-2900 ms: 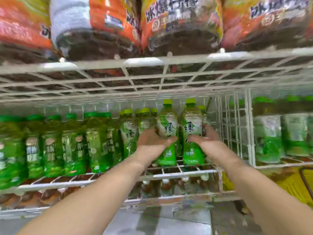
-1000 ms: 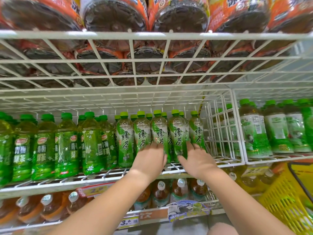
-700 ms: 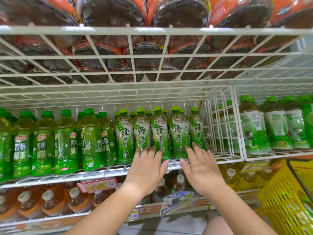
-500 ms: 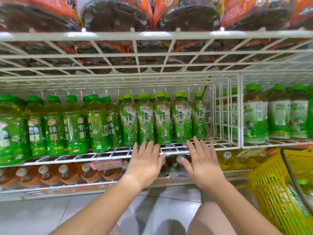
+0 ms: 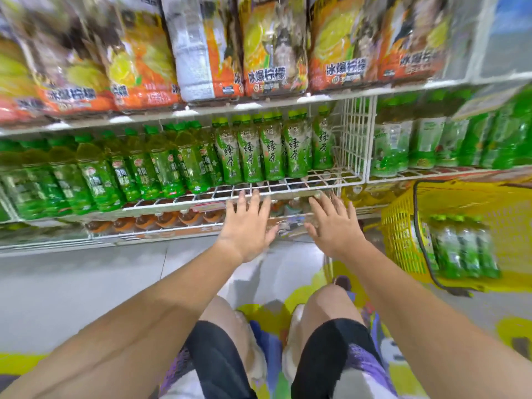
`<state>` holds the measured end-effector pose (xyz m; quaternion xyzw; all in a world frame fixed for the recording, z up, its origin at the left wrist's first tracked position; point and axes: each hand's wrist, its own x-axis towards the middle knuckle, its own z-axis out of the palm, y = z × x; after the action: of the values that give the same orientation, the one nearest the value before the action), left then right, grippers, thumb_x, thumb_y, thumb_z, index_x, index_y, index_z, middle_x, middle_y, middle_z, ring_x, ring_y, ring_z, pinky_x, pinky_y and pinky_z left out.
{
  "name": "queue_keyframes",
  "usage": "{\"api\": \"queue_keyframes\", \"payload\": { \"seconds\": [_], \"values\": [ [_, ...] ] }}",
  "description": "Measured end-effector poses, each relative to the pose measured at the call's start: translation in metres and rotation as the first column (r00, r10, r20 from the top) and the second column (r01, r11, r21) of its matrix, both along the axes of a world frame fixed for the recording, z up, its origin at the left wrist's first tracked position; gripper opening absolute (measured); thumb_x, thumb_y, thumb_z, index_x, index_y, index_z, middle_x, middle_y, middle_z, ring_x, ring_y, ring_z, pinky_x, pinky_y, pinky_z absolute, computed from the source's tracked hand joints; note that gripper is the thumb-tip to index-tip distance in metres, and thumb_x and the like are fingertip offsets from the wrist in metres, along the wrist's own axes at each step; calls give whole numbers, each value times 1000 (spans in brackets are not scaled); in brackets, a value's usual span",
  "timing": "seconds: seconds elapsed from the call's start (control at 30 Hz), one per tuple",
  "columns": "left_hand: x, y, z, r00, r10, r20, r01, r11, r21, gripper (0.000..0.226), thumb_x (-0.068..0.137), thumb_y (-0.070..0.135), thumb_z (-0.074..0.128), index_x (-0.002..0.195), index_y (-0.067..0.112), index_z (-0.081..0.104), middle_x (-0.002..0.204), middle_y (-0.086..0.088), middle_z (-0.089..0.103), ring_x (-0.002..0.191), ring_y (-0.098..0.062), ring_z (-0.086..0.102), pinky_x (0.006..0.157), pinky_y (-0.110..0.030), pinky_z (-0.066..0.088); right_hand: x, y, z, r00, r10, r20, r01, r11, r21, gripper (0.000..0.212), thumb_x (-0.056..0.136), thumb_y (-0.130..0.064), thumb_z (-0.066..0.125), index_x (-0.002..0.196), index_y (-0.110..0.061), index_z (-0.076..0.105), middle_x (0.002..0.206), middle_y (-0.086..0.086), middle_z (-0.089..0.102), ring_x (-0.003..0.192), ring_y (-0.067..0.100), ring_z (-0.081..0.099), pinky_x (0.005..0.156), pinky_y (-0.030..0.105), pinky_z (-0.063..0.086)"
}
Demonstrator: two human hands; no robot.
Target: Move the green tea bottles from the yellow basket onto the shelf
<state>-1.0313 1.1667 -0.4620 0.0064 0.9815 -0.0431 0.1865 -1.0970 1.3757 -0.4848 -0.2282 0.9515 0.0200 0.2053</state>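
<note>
Two bare arms reach from the bottom of the frame toward a white wire shelf in a shop. In the middle of the frame the left hand and right hand are side by side but apart, palms down, fingers straight and spread, holding nothing. Their fingertips reach the shelf's front edge; whether they touch the wire cannot be told.

Just above the hands, a row of green tea bottles stands upright on the shelf with labels facing out. A wire divider stands at the right end of the row. To the left of the row stand darker green bottles, and to the right of the divider are pale-labelled bottles.

At the right edge of the frame, lower than the shelf, is a yellow basket with several green-capped bottles inside it. Across the top of the frame, large orange-labelled bottles fill the shelf above. At the bottom are the person's knees and dark shorts, over a pale floor.
</note>
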Motion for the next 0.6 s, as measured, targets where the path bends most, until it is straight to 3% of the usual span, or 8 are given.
{"api": "queue_keyframes", "payload": {
  "seconds": [0.07,0.2,0.37,0.6],
  "values": [
    [8,6,29,1000,-19,-4,19,1000,-2,78,100,63,24,160,14,10,168,-16,7,151,-44,13,117,-61,21,10,7,27,1000,-11,-20,10,1000,-28,68,97,-55,28,156,-24,17,162,8,17,148,33,15,117,54,6],
    [21,21,96,999,-33,14,32,997,67,77,101,62,26,160,16,9,168,-14,2,152,-43,10,119,-61,19,34,21,80,999,-26,-44,23,997,-69,76,89,-56,20,152,-18,34,156,16,32,142,40,31,113,62,20],
    [33,50,174,998,-54,42,50,994,97,79,101,63,23,161,19,-3,169,-11,-7,154,-40,-3,120,-62,10,58,39,150,999,-43,-8,43,998,-44,70,100,-56,23,158,-22,1,165,9,-2,150,33,1,117,57,0],
    [43,78,252,979,-193,-60,194,981,17,81,99,66,26,162,19,4,169,-13,2,154,-37,-4,120,-64,6,84,62,232,991,-93,-96,83,992,-100,71,100,-56,28,158,-20,8,164,12,7,150,34,7,118,55,7]
  ]
}}
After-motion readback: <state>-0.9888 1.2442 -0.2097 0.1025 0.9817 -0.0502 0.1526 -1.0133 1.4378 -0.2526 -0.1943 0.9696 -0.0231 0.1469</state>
